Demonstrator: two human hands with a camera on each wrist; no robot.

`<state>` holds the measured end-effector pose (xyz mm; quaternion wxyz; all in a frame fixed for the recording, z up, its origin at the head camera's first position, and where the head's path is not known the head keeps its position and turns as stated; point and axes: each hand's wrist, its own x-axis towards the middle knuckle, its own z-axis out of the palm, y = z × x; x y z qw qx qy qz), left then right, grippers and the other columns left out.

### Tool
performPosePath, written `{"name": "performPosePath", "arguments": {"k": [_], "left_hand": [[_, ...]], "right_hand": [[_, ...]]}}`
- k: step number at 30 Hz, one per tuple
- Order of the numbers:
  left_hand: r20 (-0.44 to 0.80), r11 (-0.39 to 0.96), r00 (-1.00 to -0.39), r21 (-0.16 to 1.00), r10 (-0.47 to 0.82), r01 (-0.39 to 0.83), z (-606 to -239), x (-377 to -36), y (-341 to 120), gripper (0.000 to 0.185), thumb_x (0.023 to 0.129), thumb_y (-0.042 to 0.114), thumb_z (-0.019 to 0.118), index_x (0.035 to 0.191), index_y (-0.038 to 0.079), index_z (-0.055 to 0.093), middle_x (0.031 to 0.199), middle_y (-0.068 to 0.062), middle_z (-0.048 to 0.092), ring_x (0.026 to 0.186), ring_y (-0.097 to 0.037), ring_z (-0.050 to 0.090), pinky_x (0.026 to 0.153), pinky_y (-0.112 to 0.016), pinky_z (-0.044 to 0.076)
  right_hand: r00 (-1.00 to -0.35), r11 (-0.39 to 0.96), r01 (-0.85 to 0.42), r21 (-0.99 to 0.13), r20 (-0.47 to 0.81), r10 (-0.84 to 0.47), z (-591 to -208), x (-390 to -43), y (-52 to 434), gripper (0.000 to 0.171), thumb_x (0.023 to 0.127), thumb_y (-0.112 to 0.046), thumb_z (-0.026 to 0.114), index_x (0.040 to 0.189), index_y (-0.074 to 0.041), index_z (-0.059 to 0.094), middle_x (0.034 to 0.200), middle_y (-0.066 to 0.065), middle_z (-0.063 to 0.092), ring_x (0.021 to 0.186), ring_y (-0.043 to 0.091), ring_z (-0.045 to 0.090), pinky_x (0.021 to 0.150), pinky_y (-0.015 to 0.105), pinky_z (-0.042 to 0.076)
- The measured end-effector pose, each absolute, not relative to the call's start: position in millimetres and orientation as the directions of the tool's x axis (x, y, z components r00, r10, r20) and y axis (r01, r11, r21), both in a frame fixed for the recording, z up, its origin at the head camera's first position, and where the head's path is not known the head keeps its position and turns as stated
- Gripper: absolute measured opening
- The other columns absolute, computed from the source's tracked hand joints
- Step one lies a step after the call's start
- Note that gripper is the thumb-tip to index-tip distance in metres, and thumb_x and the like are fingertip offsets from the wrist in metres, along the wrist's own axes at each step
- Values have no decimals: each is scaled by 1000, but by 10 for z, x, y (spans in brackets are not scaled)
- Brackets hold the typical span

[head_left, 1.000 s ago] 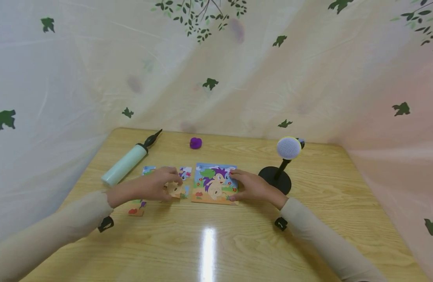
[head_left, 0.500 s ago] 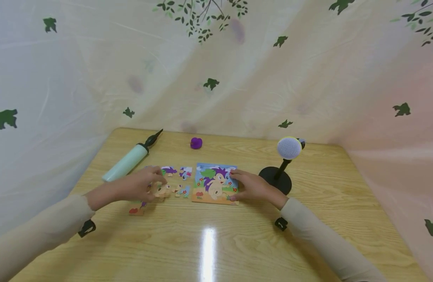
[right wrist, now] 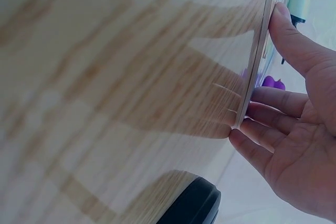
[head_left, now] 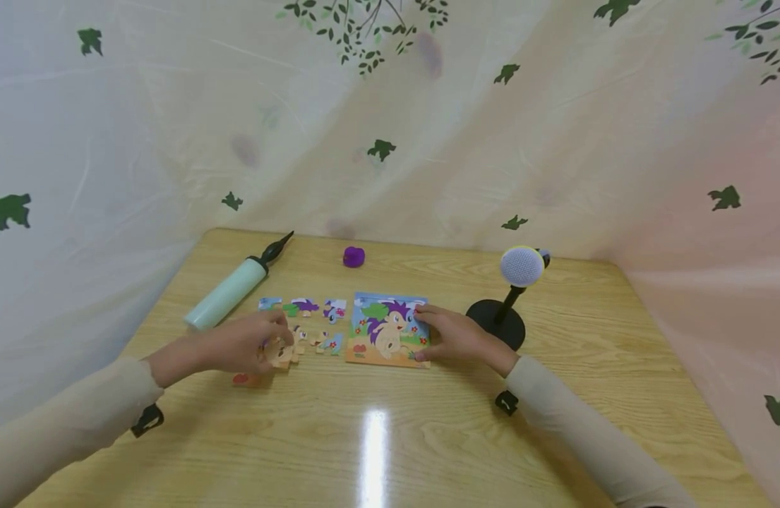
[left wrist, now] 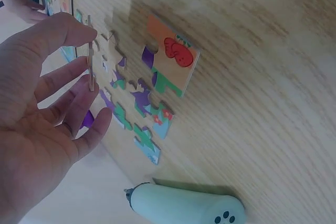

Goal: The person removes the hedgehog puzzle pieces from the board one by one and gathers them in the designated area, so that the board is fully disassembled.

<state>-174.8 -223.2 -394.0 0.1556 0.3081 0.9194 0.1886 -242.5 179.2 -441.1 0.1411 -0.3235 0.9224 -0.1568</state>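
Observation:
My left hand [head_left: 240, 343] pinches a beige puzzle piece [head_left: 277, 353] between thumb and fingers. The left wrist view shows this piece [left wrist: 91, 72] edge-on, above the table. Under and beyond that hand lie several loose puzzle pieces [head_left: 303, 307], partly hidden by it. A corner piece with red fruit [left wrist: 178, 52] lies nearest the hand's front side. Right of the pieces is a flat puzzle board [head_left: 390, 335] with a purple-haired hedgehog picture. My right hand [head_left: 462, 339] rests on its right edge, thumb and fingers spread; the right wrist view shows the fingertips [right wrist: 236, 131] against the edge.
A pale green hand pump [head_left: 231, 293] with a black nozzle lies at the left. At the back sits a small purple toy duck [head_left: 354, 257]. A microphone [head_left: 521, 267] on a round black stand [head_left: 491, 321] is just behind the right hand. Patterned cloth surrounds the table.
My left hand has moved left and slightly toward me with the beige puzzle piece, uncovering other pieces in the rows. My right hand and the puzzle board have stayed in place.

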Motion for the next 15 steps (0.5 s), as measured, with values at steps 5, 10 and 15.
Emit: {"name": "performPosePath", "arguments": {"k": [5,10,15], "left_hand": [[-153,699,-740,493,655,518,-4046,-1737,-2240,41,74,0,77,115,4,71,113,-8,56,80,-11,47,63,-20,45],[-149,686,-724,491,674,538,-4144,-1731,-2216,39,76,3,80,114,3,72,114,-9,57,78,-7,50,65,-18,49],[-138,680,-719,484,681,551,-4181,-1708,-2176,38,76,7,81,112,4,72,112,-8,57,78,-7,51,64,-18,49]], "right_hand": [[-752,741,-550,-386,-157,-640,-4406,-2427,1792,87,87,-50,77,151,0,45,162,16,38,151,37,35,120,52,34],[-748,738,-558,-381,-153,-645,-4407,-2439,1790,86,87,-50,76,151,0,46,162,16,38,151,37,34,121,52,33],[-747,737,-557,-382,-158,-646,-4414,-2445,1791,86,87,-49,77,150,0,46,162,16,39,151,37,34,121,52,33]]}}
